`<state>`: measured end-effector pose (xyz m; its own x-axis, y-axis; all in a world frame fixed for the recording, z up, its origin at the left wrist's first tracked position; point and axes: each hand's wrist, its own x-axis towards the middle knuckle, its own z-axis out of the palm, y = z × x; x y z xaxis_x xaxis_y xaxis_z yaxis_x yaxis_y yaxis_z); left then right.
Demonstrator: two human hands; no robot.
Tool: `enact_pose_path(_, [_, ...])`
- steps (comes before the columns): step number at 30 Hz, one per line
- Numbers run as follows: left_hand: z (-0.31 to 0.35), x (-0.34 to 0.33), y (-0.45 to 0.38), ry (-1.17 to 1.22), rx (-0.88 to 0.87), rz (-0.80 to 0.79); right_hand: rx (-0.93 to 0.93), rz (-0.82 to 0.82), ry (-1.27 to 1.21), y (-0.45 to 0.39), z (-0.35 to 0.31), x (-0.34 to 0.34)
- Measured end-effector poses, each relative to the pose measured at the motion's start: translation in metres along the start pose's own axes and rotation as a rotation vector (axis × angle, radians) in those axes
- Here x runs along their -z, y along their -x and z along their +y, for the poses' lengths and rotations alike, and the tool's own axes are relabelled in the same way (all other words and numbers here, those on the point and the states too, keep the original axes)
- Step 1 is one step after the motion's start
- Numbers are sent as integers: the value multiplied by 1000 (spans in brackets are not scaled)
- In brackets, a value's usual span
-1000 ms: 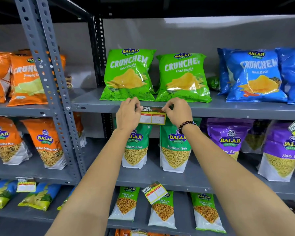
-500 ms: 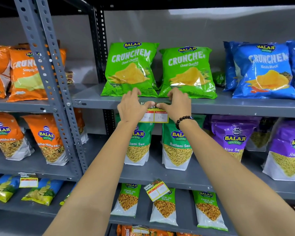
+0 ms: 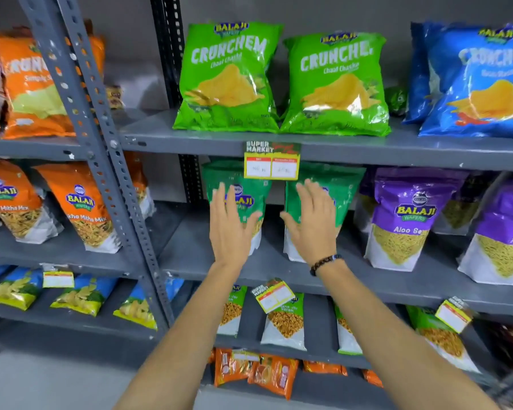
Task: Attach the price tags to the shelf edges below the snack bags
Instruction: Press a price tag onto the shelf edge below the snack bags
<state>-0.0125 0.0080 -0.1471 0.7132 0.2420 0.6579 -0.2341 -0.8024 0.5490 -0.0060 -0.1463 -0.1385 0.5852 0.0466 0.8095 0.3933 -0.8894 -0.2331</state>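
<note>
A yellow and red price tag [image 3: 272,160] hangs from the grey shelf edge [image 3: 397,156], below two green Crunchem bags [image 3: 228,78]. Nothing touches the tag. My left hand [image 3: 230,226] and my right hand [image 3: 313,223] are both below it with fingers spread and empty, in front of the dark green Ratlami Sev bags [image 3: 338,184]. A black bead bracelet [image 3: 325,263] is on my right wrist.
Another tag [image 3: 273,294] hangs tilted on the shelf edge below, one [image 3: 453,315] at the lower right and one [image 3: 57,279] at the lower left. Blue bags [image 3: 480,81], purple bags [image 3: 409,214] and orange bags [image 3: 80,208] fill neighbouring shelves. A perforated grey upright [image 3: 101,161] stands left.
Both hands have let go of the price tag and dropped down away from the shelf edge, opening their fingers. The tag stays hanging on the edge.
</note>
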Motion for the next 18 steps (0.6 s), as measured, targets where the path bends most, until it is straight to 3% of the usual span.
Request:
enact_pose_path(8, [-87, -60, 105, -244, 118, -483, 85, -548, 211, 105, 21, -69])
enact_pose_path(12, [-108, -89, 119, -279, 118, -592, 114, -662, 272, 120, 32, -90])
enact_pose_path(18, [-118, -119, 128, -283, 118, -575, 140, -679, 288, 121, 36, -106])
